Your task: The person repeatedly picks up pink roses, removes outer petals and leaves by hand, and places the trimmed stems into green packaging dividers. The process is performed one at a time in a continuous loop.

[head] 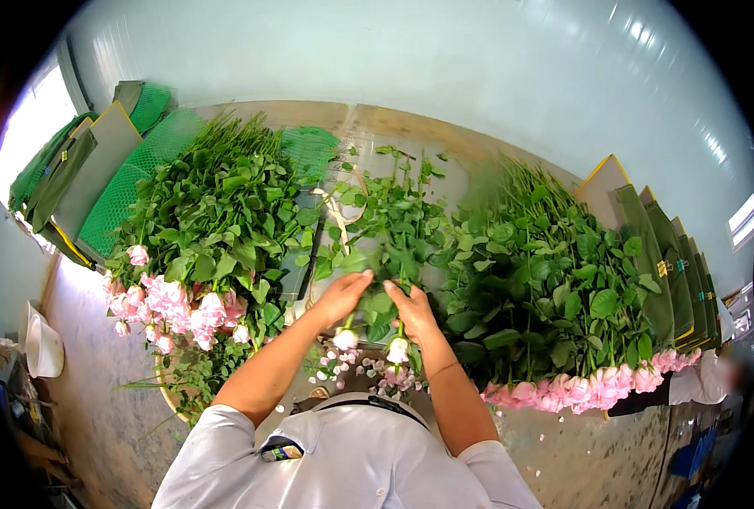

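Note:
My right hand [413,312] grips the leafy stem of a pale pink rose [398,350], whose bloom hangs head down toward me below the fingers. Close beside it, my left hand [342,298] is among leaves, thumb and fingers toward the stems. A second, whitish rose [345,338] hangs just below that hand; leaves and fingers hide whether I grip its stem. Beyond both hands, leafy rose stems [405,216] lie on the grey tabletop [450,175], their cut ends pointing away from me.
A heap of pink roses [205,210] lies at left near green plastic mesh [122,184]; another heap [542,280] lies at right. Clipped dark green panels [663,254] stand at far right, near a partly visible person [698,382]. Petals [377,369] litter the floor; a white bucket [44,347] stands left.

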A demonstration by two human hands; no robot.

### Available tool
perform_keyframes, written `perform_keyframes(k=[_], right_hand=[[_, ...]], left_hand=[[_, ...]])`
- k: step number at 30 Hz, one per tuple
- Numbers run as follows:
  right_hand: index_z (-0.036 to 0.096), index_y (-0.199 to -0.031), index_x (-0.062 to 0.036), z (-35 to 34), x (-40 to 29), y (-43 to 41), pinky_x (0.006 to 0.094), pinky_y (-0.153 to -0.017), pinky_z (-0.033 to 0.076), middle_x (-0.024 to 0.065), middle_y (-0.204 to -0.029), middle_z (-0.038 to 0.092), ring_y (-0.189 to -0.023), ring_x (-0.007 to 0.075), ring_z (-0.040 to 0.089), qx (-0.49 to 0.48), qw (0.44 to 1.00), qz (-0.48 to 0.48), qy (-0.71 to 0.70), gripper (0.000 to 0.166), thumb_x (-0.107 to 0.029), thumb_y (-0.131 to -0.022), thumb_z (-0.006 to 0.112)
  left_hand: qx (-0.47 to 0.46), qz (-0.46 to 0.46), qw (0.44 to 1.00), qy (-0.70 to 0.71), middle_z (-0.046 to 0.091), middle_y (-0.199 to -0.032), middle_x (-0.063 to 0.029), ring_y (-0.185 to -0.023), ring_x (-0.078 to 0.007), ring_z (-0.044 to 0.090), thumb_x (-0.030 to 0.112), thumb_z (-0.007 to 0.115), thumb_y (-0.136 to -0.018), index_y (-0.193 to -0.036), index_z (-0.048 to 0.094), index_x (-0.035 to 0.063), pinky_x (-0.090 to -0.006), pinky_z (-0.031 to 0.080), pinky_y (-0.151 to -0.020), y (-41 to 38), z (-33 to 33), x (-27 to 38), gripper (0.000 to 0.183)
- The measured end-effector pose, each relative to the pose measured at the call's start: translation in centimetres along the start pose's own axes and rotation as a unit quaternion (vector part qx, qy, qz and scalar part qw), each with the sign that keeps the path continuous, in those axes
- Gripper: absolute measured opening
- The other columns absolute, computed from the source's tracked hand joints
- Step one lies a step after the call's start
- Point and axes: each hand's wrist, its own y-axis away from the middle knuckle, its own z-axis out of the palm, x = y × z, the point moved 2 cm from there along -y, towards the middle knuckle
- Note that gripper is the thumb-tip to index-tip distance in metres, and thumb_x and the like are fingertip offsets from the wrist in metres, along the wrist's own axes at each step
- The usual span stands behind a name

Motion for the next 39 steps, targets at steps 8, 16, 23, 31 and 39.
perform_keyframes(k=[8,16,23,31,39], right_hand=[[0.059,-0.086,-0.0023,-0.6,-12.1,-0.3,0.0315,-0.054,0.051,0.0094,-0.077,0.061,-0.065,0.0199,0.060,-0.056,0.986,-0.035,-0.153,0.017,-0.019,-0.083,0.061],[0.057,-0.082,-0.0070,-2.7,-20.3,0.3,0.0338,-0.052,0.054,0.0030,-0.080,0.060,-0.059,0.0190,0.060,-0.133,0.926,-0.154,-0.318,0.015,-0.021,-0.084,0.062],[0.058,-0.092,-0.0008,-4.9,-21.9,1.5,0.0284,-0.048,0.051,0.0039,-0.073,0.061,-0.057,0.0152,0.059,-0.137,0.915,-0.224,-0.307,0.017,-0.017,-0.085,0.058],[0.044,-0.109,0.0073,-6.4,-21.3,2.9,0.0256,-0.050,0.051,0.0070,-0.079,0.059,-0.061,0.0173,0.060,-0.172,0.862,-0.151,-0.452,0.031,-0.010,-0.086,0.055],[0.048,-0.106,-0.0015,-7.5,-20.4,0.3,0.0324,-0.061,0.051,0.0073,-0.084,0.060,-0.068,0.0170,0.058,-0.246,0.835,-0.162,-0.465,0.026,-0.012,-0.084,0.056]], left_hand=[[0.069,0.091,0.991,-0.075,0.059,-0.071,-0.0112,-0.065,-0.0224,0.059,0.046,0.054,-0.084,-0.100,0.056,0.0026,-0.0351,0.047,-0.061,-2.9,3.0,-2.5,0.046],[0.005,0.071,0.916,-0.395,0.064,-0.088,-0.0228,-0.085,-0.0380,0.062,0.037,0.064,-0.074,-0.102,0.050,0.0020,-0.0458,0.049,-0.075,0.4,10.7,-5.3,0.046],[0.110,0.076,0.961,-0.241,0.063,-0.080,-0.0208,-0.078,-0.0337,0.063,0.022,0.062,-0.072,-0.106,0.055,0.0042,-0.0420,0.050,-0.072,-0.6,8.7,-6.3,0.039],[0.050,-0.045,0.933,0.353,0.059,-0.079,-0.0005,-0.061,-0.0123,0.055,0.017,0.056,-0.085,-0.097,0.059,0.0078,-0.0282,0.045,-0.047,0.1,3.1,2.2,0.015],[-0.168,0.029,0.786,0.594,0.062,-0.085,-0.0085,-0.065,-0.0173,0.056,0.020,0.047,-0.091,-0.115,0.051,0.0036,-0.0306,0.049,-0.053,-2.1,-0.7,3.2,0.030]])
